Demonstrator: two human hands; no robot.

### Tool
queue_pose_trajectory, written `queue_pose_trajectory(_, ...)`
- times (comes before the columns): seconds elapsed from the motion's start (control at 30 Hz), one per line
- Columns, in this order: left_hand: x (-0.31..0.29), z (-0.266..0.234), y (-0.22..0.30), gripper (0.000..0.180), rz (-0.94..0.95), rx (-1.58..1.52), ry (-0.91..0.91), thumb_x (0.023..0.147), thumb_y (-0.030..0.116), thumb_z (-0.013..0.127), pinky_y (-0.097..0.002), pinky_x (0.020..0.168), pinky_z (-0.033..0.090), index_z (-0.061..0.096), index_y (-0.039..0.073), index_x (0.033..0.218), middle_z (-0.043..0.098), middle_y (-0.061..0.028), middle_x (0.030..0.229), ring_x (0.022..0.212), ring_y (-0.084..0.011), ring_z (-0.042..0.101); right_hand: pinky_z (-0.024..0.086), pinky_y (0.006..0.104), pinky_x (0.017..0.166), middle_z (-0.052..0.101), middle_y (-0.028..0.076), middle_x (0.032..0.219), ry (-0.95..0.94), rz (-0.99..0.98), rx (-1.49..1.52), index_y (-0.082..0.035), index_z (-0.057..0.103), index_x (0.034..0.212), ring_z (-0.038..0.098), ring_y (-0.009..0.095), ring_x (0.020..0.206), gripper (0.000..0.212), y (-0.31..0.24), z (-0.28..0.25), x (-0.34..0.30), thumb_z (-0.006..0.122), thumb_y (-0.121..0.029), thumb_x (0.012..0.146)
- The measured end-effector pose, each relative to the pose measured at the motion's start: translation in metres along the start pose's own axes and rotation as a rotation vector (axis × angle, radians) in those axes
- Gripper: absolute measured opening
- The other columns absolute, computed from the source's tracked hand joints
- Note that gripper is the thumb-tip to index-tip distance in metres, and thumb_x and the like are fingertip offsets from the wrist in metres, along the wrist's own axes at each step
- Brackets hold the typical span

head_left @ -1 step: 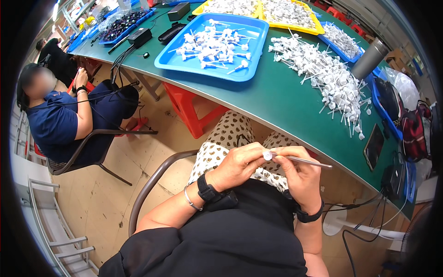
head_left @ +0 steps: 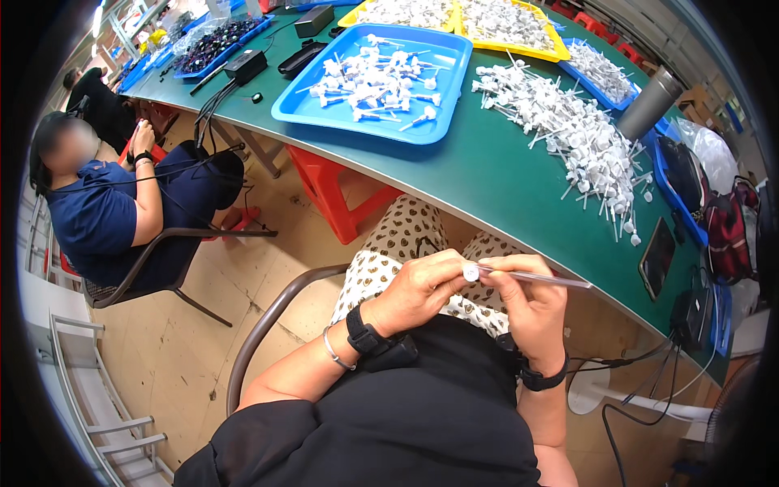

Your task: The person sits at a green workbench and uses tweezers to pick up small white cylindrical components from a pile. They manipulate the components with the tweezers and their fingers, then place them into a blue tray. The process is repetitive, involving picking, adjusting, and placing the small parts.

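The left hand [head_left: 423, 286] has its thumb and forefinger pinched on a small white part [head_left: 471, 273], held over the lap with its round face turned up, probably so that it stays in plain sight. The right hand [head_left: 531, 304] pinches a slim tool [head_left: 552, 281] between thumb and fingers, its long end sticking out to the right and its near end at the part (whether the two touch, I cannot tell). Bringing both hands together like this likely steadies one against the other. On the green table [head_left: 503, 178], a heap [head_left: 580, 138] of like pieces lies loose to the right, while a blue tray [head_left: 451, 65] ahead holds a smaller, sparser lot; the rim presumably stops them rolling off. Fuller yellow trays [head_left: 519, 52] stand farther back. A phone [head_left: 657, 258] lies near the table's edge, apart from the heap.
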State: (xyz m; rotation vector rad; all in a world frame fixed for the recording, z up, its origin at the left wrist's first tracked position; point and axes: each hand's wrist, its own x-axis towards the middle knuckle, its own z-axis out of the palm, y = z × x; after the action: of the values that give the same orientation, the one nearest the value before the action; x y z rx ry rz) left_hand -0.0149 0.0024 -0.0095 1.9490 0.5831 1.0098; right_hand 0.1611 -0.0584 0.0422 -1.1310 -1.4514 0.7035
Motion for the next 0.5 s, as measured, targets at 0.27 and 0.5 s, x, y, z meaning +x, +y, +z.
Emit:
queue_pose_trajectory(0.27,-0.0001,0.0008,0.0009,0.015,0.023,-0.034,0.021,0.093,0.004,0.064,-0.0365,0.069,0.052,0.067,0.004,0.107,0.064,-0.011,0.091,0.081,-0.0299,0.065,0.054,0.0256,0.074,0.069,0.009,0.098,0.055,0.07,0.105,0.006,0.069,0.101,0.068,0.015,0.083,0.01,0.0001,0.0057,-0.0025,0.067,0.001,0.092)
queue_pose_trajectory(0.5,0.0004,0.0001,0.0009,0.015,0.027,-0.02,0.007,0.093,0.005,0.064,-0.0373,0.07,0.052,0.067,0.005,0.108,0.065,-0.0113,0.091,0.082,-0.03,0.065,0.054,0.0257,0.073,0.07,0.008,0.095,0.066,0.082,0.084,0.006,0.07,0.1,0.068,0.014,0.081,0.01,-0.0011,0.0071,-0.0028,0.067,0.0,0.093)
